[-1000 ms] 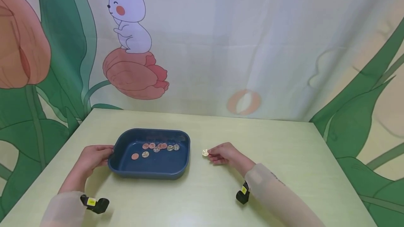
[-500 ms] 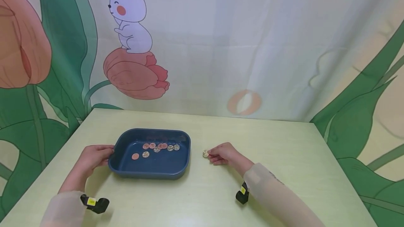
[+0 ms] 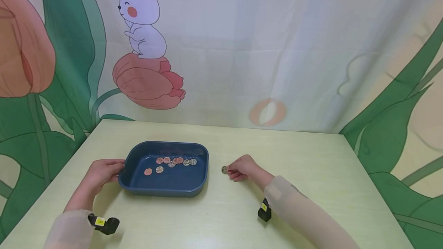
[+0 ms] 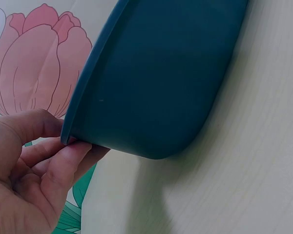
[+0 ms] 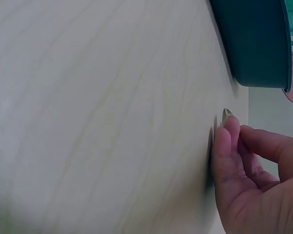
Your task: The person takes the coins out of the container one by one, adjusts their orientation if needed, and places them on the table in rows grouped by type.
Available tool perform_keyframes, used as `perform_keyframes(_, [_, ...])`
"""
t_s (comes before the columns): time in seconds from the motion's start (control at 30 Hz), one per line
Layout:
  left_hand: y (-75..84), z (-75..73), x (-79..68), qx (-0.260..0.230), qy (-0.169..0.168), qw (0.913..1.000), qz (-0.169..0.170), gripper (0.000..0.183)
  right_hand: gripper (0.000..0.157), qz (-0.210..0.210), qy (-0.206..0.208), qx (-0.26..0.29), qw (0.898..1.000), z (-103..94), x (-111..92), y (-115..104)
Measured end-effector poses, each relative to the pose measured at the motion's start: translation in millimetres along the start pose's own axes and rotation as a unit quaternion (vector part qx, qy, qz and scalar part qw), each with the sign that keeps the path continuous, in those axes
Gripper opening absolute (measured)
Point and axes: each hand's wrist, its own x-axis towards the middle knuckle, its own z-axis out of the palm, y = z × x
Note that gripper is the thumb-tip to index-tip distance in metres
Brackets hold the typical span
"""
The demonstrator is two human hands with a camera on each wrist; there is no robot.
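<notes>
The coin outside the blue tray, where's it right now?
In the head view, the coin is pinched in the right hand, just right of the blue tray, over the pale table.

The tray (image 3: 166, 185), dark blue and rectangular with rounded corners, sits upright, its rim pinched at 9 o'clock by the left hand (image 3: 101, 172); 12 is the side farthest from the person. Inside, a loose row of copper-coloured and pale metallic coins (image 3: 167, 160) lies flat from about 12 to 2 o'clock, two copper ones overlapping. Apart from that row, a copper coin (image 3: 148, 171) lies toward 9 o'clock and a pale coin (image 3: 159, 169) near the middle. Outside, at 3 o'clock and near the tray, the right hand (image 3: 243, 168) pinches a round gold-toned coin (image 3: 224, 170) by its edge.
</notes>
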Motion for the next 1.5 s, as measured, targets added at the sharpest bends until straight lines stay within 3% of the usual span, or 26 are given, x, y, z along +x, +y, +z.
perform_keyframes(0.4, [0.0, -0.3, 0.4, 0.003, -0.001, 1.0000, 0.000, 0.047, 0.013, 0.012, 0.028, -0.076, 0.997, -5.9, -3.0, -3.3])
perform_keyframes(0.7, [-1.8, -0.7, 1.0, 0.006, 0.002, 1.0000, -0.002, 0.046, 0.019, 0.017, 0.030, -0.074, 0.997, -4.5, -1.4, -3.9])
perform_keyframes(1.07, [-0.1, -1.1, 2.0, 0.003, -0.001, 1.0000, -0.001, 0.047, 0.014, 0.000, 0.053, -0.073, 0.996, -0.2, -3.3, 0.1])
perform_keyframes(1.5, [-1.1, -1.8, 2.9, 0.001, -0.008, 1.0000, -0.002, 0.048, 0.015, 0.016, 0.021, -0.065, 0.998, -8.1, 1.2, 2.4])
